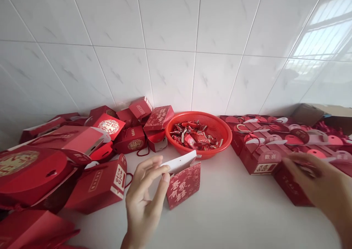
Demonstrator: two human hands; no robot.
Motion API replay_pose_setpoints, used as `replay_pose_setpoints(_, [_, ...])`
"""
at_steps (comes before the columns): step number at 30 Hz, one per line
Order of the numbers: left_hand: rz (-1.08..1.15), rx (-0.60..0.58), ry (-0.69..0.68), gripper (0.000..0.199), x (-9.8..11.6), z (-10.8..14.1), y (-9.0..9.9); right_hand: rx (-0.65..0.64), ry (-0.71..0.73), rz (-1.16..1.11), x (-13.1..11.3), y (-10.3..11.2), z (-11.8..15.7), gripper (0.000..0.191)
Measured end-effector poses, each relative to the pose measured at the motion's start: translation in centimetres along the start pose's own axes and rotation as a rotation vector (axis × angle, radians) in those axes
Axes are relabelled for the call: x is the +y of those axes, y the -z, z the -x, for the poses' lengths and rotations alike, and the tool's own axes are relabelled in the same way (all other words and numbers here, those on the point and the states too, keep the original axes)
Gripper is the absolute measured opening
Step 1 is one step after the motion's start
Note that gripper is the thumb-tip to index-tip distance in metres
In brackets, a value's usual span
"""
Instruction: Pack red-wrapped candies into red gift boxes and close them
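My left hand point(148, 190) pinches the left edge of a small red box point(183, 185) with pale lettering. That box stands on the white table, its white-lined flap raised. On the right, my right hand point(316, 179) reaches over a dark red box point(293, 186) at the front of the rows; its fingers are bent and blurred, and what they hold, if anything, cannot be made out. Behind the small box, a red plastic basket point(227, 146) holds wrapped sweets point(200, 136).
Red boxes point(96, 185) lie in a loose heap on the left. Rows of closed red boxes point(258, 157) stand on the right, with a cardboard box point(308, 113) behind them. A white tiled wall point(170, 77) bounds the table point(220, 212) at the back.
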State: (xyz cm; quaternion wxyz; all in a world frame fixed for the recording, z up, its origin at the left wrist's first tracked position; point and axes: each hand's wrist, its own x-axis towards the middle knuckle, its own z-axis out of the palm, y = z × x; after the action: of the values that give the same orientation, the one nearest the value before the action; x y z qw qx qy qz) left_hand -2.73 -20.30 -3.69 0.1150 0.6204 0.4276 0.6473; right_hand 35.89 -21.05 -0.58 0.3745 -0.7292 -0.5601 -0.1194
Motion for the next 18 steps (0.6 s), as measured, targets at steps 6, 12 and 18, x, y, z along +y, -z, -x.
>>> replay_pose_setpoints(6, [-0.106, -0.128, 0.068, 0.015, -1.3, -0.4, -0.2, -0.52, 0.285, -0.375, -12.8, -7.8, -5.6, 0.009])
replay_pose_setpoints(12, [-0.085, -0.222, 0.162, 0.021, -1.0, -0.6, -0.9, -0.793, 0.289, -0.103, -16.6, -16.6, -11.5, 0.006])
replay_pose_setpoints(18, [-0.016, -0.286, 0.2, 0.02, -0.5, -0.4, -0.7, -0.969, 0.264, -0.105, -15.3, -20.7, -12.4, 0.026])
